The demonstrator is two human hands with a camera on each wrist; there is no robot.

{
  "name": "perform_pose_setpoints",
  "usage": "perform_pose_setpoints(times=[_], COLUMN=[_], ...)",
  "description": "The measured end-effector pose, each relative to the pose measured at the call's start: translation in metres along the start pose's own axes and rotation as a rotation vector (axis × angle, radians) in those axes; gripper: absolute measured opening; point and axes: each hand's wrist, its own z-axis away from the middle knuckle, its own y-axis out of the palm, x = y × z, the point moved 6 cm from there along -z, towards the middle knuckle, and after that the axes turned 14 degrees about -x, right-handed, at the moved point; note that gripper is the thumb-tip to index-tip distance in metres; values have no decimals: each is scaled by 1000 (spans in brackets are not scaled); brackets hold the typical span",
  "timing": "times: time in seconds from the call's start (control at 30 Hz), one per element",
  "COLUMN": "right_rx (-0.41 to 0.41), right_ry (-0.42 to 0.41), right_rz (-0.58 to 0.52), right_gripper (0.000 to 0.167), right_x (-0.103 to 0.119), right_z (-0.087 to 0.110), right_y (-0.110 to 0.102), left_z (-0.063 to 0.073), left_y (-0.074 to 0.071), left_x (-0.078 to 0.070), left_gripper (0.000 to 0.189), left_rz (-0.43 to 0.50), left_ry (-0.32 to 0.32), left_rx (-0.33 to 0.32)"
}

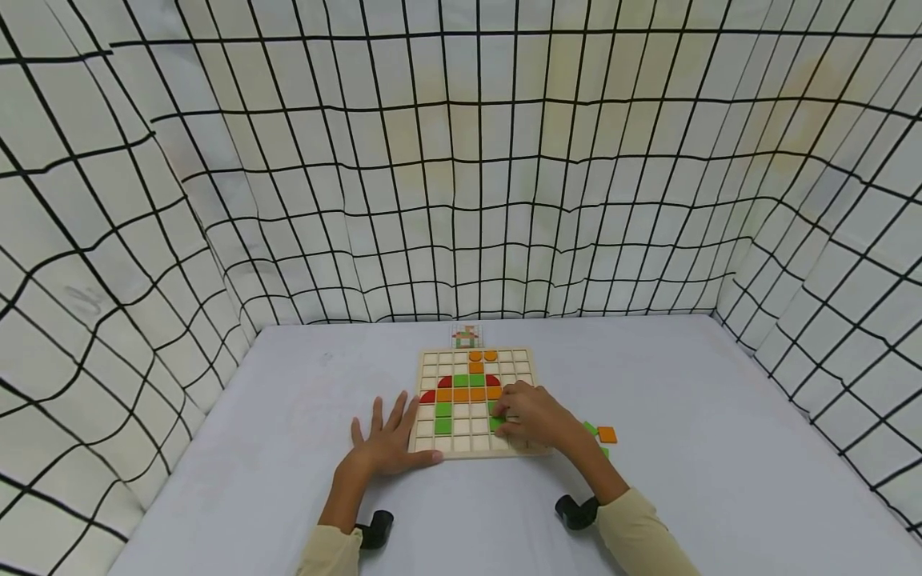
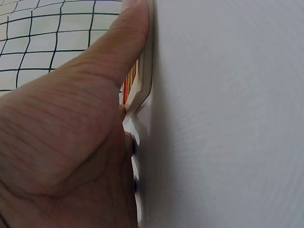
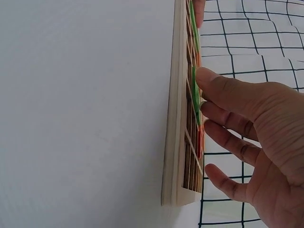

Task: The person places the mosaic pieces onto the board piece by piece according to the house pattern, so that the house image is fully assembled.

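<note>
A wooden grid board (image 1: 425, 445) lies on the table with red, orange and green tiles in its cells. My left hand (image 1: 389, 444) is spread at the board's lower left corner, thumb along the near edge; the left wrist view shows that thumb (image 2: 114, 47) against the rim. Over the right side of the board is my right hand (image 1: 533, 416), its fingers bent a little. In the right wrist view its thumb and forefinger tips touch a green tile (image 3: 195, 92) lying in the grid, with the other fingers (image 3: 232, 140) spread apart.
Loose tiles lie right of the board: an orange square (image 1: 607, 434) and green pieces (image 1: 591, 428) partly behind my right forearm. A small picture card (image 1: 467, 336) is beyond the board's far edge. Black-gridded white walls (image 1: 490, 176) enclose the white table (image 1: 288, 416).
</note>
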Motion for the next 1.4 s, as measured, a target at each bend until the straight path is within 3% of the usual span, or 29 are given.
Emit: perform_pose_setpoints(times=[0.53, 0.87, 1.13, 1.4], right_rx=[-53, -40, -51, -51], right_ry=[19, 118, 178, 188], right_rz=[-37, -47, -19, -39], right_gripper=[21, 19, 19, 15], right_x=[-10, -22, -39, -59], right_z=[10, 22, 31, 46], right_y=[-12, -28, -44, -53], left_z=[2, -1, -1, -2], left_y=[0, 4, 3, 3], left_x=[0, 3, 3, 3], left_gripper=[112, 114, 112, 113], left_rz=[11, 15, 0, -2], left_ry=[-4, -4, 5, 4], left_rx=[-2, 13, 0, 9])
